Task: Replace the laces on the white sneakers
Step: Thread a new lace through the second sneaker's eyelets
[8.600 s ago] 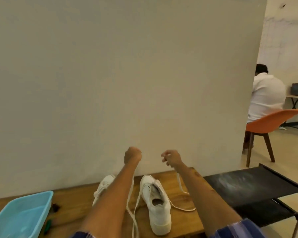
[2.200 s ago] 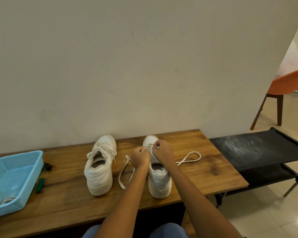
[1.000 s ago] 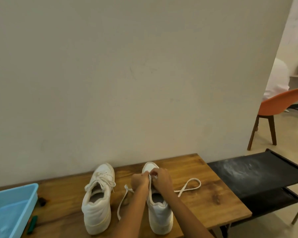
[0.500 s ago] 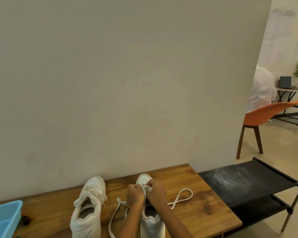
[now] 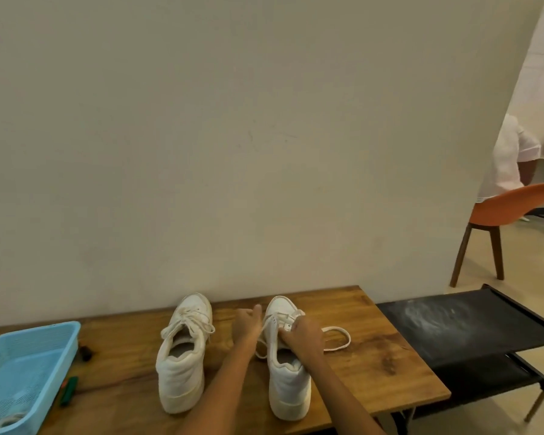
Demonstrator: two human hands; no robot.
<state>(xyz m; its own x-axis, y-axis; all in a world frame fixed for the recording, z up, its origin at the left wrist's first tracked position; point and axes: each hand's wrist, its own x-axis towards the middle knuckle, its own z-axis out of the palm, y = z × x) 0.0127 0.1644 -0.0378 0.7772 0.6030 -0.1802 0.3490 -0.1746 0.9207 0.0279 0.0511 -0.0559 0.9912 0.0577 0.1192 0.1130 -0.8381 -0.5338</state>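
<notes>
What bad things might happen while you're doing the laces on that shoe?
The loose lace loop lies on the table beside the right hand; a wrist might snag it and tug the lacing crooked. The right sneaker has its heel near the table's front edge, so a hard pull toward the body might slide it off. The left hand isn't steadying it.

On wooden table (image 5: 374, 356): two white sneakers (image 5: 182, 356) side by side.
Far left: blue plastic basket (image 5: 29, 365).
Right of table: black fabric rack (image 5: 468, 328).
Behind rack: orange chair (image 5: 509, 208).
</notes>
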